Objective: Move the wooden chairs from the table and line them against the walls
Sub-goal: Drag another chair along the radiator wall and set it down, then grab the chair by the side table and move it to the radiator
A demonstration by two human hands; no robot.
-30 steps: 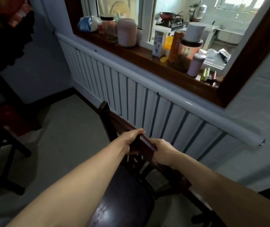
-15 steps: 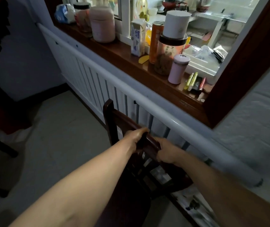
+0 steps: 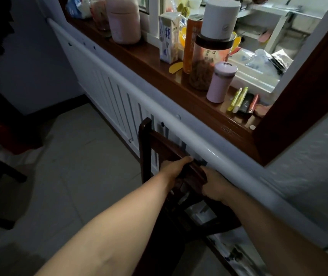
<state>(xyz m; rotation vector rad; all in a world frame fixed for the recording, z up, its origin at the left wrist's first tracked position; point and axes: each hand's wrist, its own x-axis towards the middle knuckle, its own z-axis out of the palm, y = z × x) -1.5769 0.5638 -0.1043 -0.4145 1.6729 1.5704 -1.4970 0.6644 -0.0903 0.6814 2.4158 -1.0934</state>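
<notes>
A long white radiator cover (image 3: 107, 90) runs along the wall under a brown window ledge (image 3: 181, 90) full of jars and bottles. The dark wooden chair (image 3: 160, 145) stands just beside it, its back toward the wall. The left hand (image 3: 176, 168) and right hand (image 3: 215, 183) both have their fingers wrapped tight around the chair's top rail.

dim room | daylight through window (image 3: 258, 36) | wide-angle edge bending | soft blur

a white slatted radiator cover (image 3: 115, 96) is set beneath a cluttered brown wooden windowsill (image 3: 179, 84); pale floor tiles (image 3: 75, 166) are dimly lit.
</notes>
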